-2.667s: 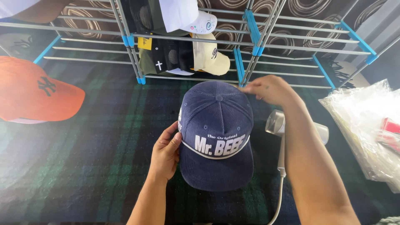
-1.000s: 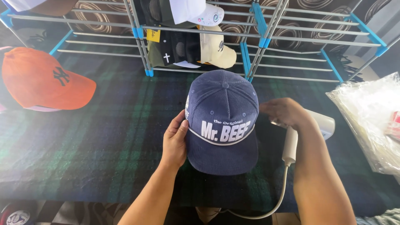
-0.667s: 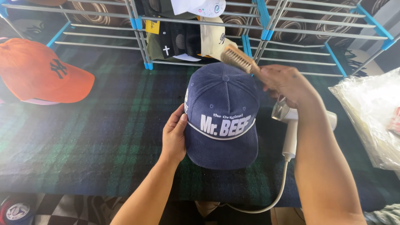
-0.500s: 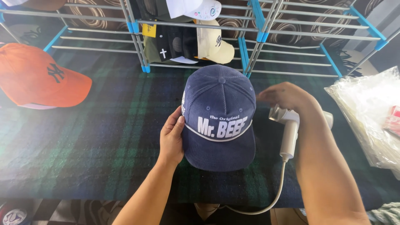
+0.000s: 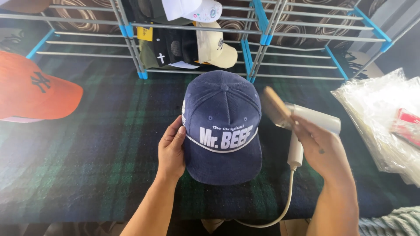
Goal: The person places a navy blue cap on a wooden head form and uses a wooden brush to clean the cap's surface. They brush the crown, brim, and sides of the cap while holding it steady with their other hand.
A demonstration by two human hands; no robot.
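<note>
Navy corduroy cap (image 5: 222,126) steadied on the plaid worktop (image 5: 87,153).
Its left edge is gripped by the left hand (image 5: 172,148); a wooden brush (image 5: 276,107) is held in the right hand (image 5: 323,148), just beside the cap.

A single head-worn camera looks steeply down and forward from close above the plaid cloth (image 5: 87,144), with the person's forearms entering at the bottom edge. The wire rack (image 5: 258,39) crosses the top edge, so the view faces away from the person's body.
</note>
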